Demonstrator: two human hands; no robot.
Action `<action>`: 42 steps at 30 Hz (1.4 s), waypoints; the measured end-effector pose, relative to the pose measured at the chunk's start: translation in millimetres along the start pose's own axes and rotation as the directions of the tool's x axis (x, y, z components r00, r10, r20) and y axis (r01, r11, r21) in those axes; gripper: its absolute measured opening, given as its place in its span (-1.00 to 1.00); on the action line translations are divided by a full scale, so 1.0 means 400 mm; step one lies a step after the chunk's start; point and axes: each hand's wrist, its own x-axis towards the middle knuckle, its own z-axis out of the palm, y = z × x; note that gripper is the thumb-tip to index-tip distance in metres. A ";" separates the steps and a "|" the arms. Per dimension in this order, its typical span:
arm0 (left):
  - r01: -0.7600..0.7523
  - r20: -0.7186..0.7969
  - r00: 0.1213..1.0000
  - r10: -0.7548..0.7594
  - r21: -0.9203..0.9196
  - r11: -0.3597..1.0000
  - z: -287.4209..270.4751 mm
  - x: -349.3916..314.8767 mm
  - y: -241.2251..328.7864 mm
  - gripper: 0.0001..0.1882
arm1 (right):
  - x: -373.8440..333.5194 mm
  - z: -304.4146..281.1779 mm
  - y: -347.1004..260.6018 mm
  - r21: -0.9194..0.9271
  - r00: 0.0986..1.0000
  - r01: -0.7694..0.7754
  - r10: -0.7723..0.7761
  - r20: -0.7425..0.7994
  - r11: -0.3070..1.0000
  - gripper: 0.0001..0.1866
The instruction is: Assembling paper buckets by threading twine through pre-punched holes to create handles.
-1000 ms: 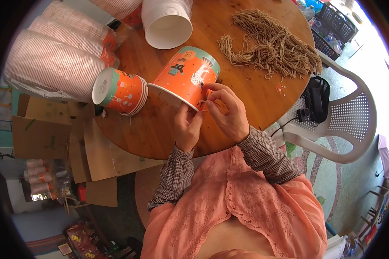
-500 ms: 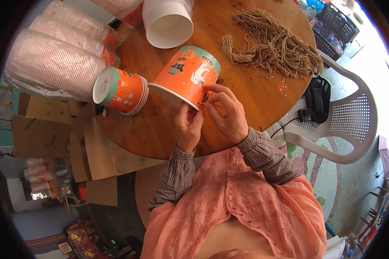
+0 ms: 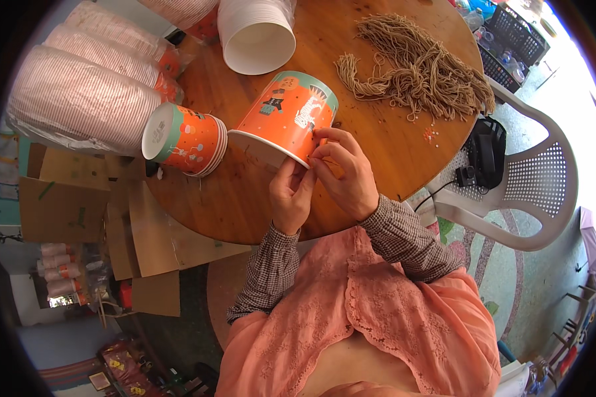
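Between the fingertips of both hands sits the rim of an orange paper cup (image 3: pixel 286 116) with a teal band and cartoon print, lying tilted on its side on the round wooden table (image 3: pixel 258 198), its mouth turned toward the person. The left hand (image 3: pixel 291 195) has its fingers curled closed against the cup's lower rim from below. The right hand (image 3: pixel 347 172) pinches the same rim just beside them, thumb and forefinger pressed together on the edge; whether something thin is caught between them is too small to tell.

Just left of the left-hand fingers lies a short nested stack of matching orange cups (image 3: pixel 185 139), on its side and near the held cup. Beyond the fingers, further up the table, a stack of white cups (image 3: pixel 257 33) shows its open mouth. Far to the left of both hands, long sleeves of stacked cups in clear wrap (image 3: pixel 79 92) rest at the table edge. Up and to the right of the right-hand fingers, well apart, is a heap of tan cord pieces (image 3: pixel 417 73). A white plastic chair (image 3: pixel 530 192) stands right of the table.
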 end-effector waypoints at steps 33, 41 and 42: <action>0.074 -0.173 0.977 -0.124 -0.269 0.960 0.059 0.065 -0.057 -0.82 | -0.087 -0.018 -0.047 0.192 0.991 -0.136 0.131 0.036 0.972 -0.74; 0.136 -0.073 0.981 -0.181 -0.415 0.900 0.028 0.006 -0.069 -0.89 | -0.051 -0.038 -0.050 -0.062 0.997 0.021 -0.017 0.072 0.998 -0.71; 0.134 -0.076 0.980 -0.181 -0.415 0.900 0.021 0.003 -0.062 -0.89 | -0.049 -0.038 -0.034 -0.120 0.997 0.036 -0.026 0.077 0.992 -0.70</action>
